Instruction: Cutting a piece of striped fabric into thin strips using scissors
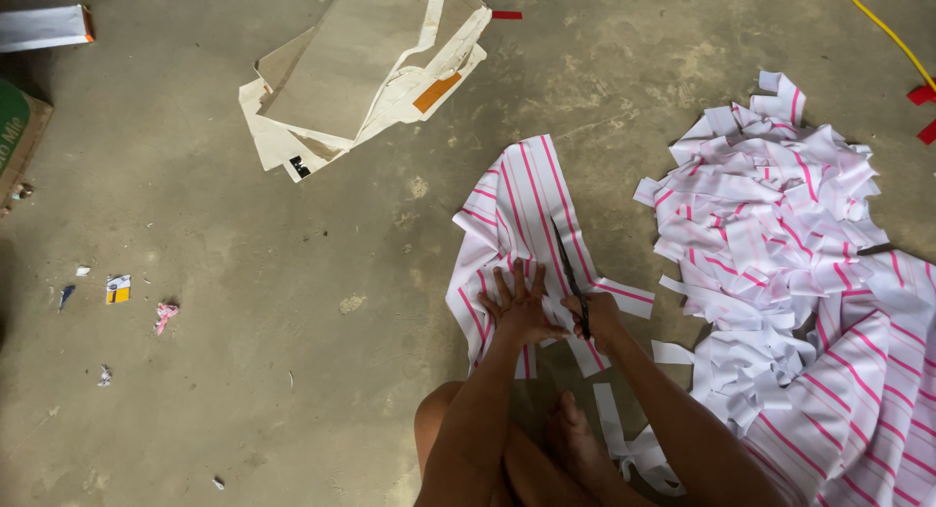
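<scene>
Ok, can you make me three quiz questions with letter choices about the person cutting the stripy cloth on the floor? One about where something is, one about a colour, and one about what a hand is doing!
1. Where is the big pile of cut strips?
A. To the right of the cloth being cut
B. On top of the cardboard
C. Behind the person

2. What colour are the stripes on the cloth?
A. Blue
B. Pink
C. Green

3. What is the left hand doing?
A. Holding a cup
B. Waving in the air
C. Pressing flat on the cloth

Answers:
1 A, the heap lies on the floor at the right side of the picture.
2 B, pink lines run across white fabric.
3 C, its fingers are spread on the cloth while the right hand holds the scissors.
</scene>
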